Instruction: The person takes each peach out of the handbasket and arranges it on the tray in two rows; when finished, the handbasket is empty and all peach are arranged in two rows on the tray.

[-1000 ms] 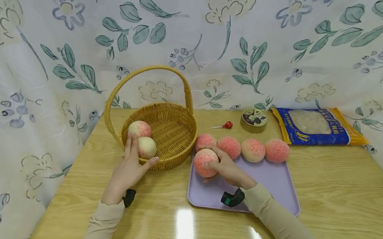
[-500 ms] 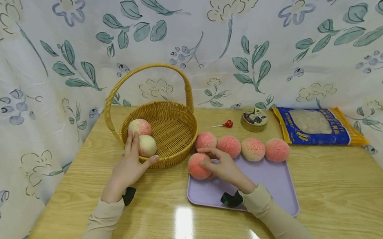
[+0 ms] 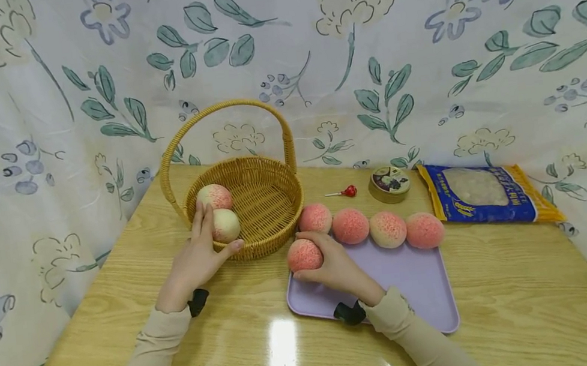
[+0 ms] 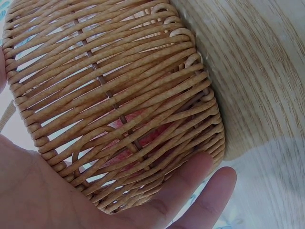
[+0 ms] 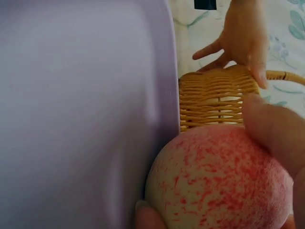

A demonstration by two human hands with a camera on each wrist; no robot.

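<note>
In the head view my left hand [image 3: 192,270] rests against the front left of a wicker basket [image 3: 274,244]. Its fingers lie fairly straight along the outer wall, as the left wrist view confirms, and the thumb is at the rim. Two cream-and-pink peaches [image 3: 225,226] lie at the basket's left side. My right hand [image 3: 338,268] grips another mottled peach [image 3: 303,255] between thumb and fingers, over the left side of a lilac tray [image 3: 416,281]. Seen close in the right wrist view, that peach [image 5: 219,179] overlaps the tray's edge.
Several more peaches [image 3: 351,226] stand in a row along the tray's far edge. Behind them are a red lollipop [image 3: 349,191] and a round tin [image 3: 389,184]. A blue and yellow packet [image 3: 482,193] lies at the right, before a floral curtain.
My right hand shifts its grip on the peach, which turns and ends slightly farther left than a second ago. My left hand and the basket stay in place.
</note>
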